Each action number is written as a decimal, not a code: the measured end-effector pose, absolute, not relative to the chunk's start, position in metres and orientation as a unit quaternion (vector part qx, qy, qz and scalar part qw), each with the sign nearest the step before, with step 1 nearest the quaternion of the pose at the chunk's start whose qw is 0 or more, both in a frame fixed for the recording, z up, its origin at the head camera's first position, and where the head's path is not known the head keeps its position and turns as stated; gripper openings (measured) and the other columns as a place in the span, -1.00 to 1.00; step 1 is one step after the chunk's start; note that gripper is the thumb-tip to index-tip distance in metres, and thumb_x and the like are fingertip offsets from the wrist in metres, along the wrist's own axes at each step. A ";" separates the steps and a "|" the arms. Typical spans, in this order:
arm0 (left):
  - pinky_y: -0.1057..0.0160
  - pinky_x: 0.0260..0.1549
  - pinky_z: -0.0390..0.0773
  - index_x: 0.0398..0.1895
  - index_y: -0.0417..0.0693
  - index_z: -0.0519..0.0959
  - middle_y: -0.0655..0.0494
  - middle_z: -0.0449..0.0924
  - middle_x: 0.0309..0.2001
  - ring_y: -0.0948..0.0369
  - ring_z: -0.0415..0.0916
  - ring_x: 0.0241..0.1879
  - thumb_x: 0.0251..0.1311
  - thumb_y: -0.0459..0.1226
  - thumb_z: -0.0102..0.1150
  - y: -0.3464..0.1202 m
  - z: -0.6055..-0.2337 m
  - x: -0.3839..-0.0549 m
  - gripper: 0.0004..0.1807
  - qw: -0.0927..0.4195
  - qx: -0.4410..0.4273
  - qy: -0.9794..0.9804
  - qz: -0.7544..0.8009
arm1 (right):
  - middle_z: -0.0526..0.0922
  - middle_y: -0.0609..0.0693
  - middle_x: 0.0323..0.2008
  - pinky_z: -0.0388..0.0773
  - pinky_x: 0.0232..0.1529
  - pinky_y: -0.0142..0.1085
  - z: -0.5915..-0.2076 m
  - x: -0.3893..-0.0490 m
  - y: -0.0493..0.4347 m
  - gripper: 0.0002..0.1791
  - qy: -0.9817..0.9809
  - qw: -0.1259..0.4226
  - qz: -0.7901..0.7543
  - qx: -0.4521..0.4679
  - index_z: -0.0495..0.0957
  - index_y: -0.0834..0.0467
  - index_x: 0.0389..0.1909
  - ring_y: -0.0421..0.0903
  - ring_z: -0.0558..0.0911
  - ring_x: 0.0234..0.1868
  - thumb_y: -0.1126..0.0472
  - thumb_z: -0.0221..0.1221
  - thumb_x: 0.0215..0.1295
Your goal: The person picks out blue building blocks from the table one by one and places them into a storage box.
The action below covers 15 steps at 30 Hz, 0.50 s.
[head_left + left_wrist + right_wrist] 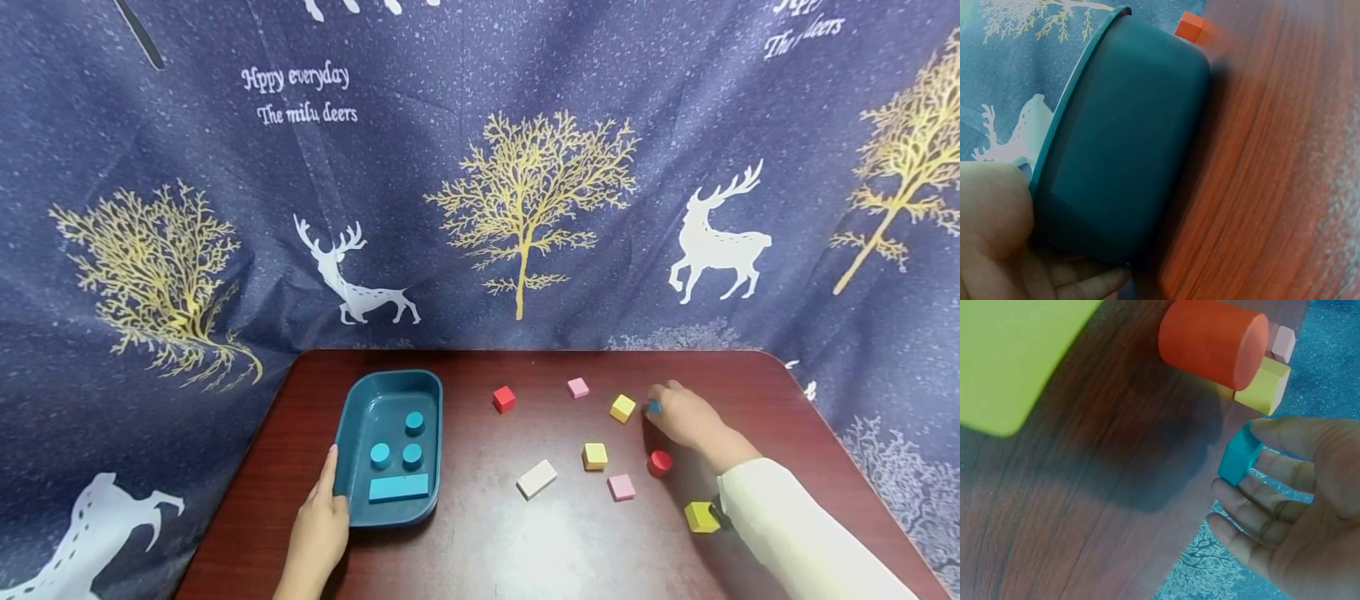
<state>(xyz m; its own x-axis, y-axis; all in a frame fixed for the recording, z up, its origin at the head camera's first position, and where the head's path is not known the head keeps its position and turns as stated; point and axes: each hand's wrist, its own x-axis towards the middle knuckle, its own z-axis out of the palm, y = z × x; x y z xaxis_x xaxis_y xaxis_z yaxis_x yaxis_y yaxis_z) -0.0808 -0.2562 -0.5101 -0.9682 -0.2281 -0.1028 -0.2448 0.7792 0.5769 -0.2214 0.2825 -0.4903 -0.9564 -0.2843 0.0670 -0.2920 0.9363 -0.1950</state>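
Note:
At the left, a dark teal plastic tray holds several blue cylinders and a blue rectangular block. My left hand grips the tray's near left side; in the left wrist view the thumb is at the rim and the fingers lie low against the wall. On the right, my right hand pinches a small blue block between thumb and fingers, over the table's far right. Beside that hand are a yellow cube and a red cylinder.
Loose on the dark red wooden table lie a red cube, pink blocks, a white rectangular block and a pale yellow cube. A larger yellow block sits by the right sleeve. A patterned cloth hangs behind.

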 end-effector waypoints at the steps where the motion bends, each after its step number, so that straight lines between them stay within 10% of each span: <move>1: -0.03 -0.25 0.50 0.66 -0.04 -0.12 -0.46 0.21 0.45 0.04 0.44 -0.36 0.34 -0.44 -0.19 -0.256 -0.510 -0.081 -0.19 0.014 -0.125 0.943 0.308 | 0.55 0.29 -0.29 0.60 -0.18 0.15 -0.490 -0.221 0.282 -0.69 -0.984 0.021 0.103 0.146 0.58 0.38 -0.12 0.23 0.61 -0.26 0.26 0.30 0.19; 15: -0.04 -0.27 0.50 0.66 -0.03 -0.13 -0.46 0.20 0.45 0.03 0.47 -0.37 0.34 -0.44 -0.20 -0.258 -0.511 -0.081 -0.18 0.016 -0.124 0.943 0.309 | 0.58 0.26 -0.24 0.61 -0.11 0.11 -0.476 -0.221 0.266 -0.66 -0.980 0.049 0.116 0.154 0.60 0.40 -0.10 0.16 0.62 -0.24 0.23 0.28 0.20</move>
<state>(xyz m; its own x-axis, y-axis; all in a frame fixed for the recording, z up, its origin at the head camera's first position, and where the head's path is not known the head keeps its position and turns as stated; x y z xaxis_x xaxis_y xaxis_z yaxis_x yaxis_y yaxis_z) -0.0814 -0.2575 -0.5114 -0.9687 -0.2237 -0.1074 -0.2438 0.7779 0.5792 -0.2212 0.2663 -0.4759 -0.9479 -0.2903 0.1309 -0.3129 0.9257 -0.2125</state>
